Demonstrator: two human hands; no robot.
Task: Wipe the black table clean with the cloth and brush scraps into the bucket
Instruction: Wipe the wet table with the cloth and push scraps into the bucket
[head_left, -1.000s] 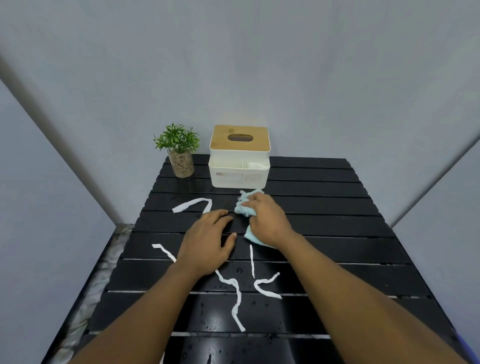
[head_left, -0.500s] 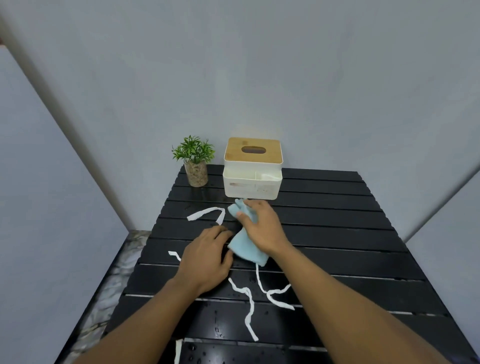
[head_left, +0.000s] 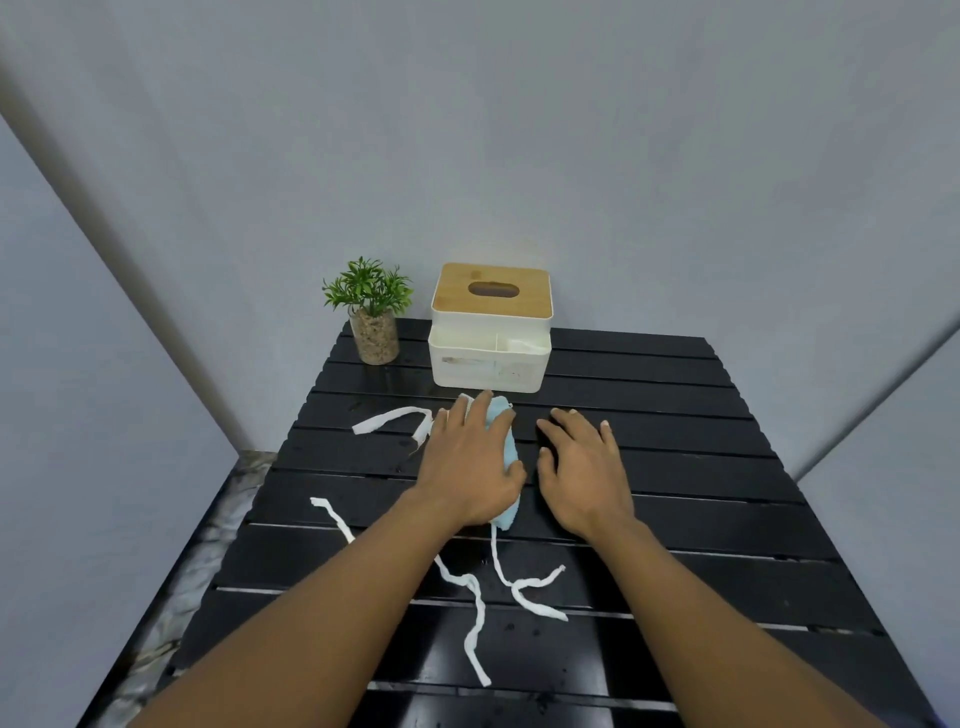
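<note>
I read the left hand (head_left: 467, 467) as flat, fingers straight, pressing the blue cloth (head_left: 505, 441) onto the black table (head_left: 701, 493) mid-width, toward the far edge, just in front of the tissue box (head_left: 491, 332). Right hand (head_left: 582, 478) lies open on the slats beside the cloth. White paper scraps (head_left: 475, 613) lie near the left edge and toward the near edge. Potted plant (head_left: 371, 312) stands at the far left corner.

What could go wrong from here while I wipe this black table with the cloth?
The cloth under your left hand sits in front of the tissue box; a forward wipe could shove the box or the plant. No bucket is in view, so sweeping the paper strips toward the table edge may drop them on the floor. Thin strips could catch in the slat gaps.
</note>
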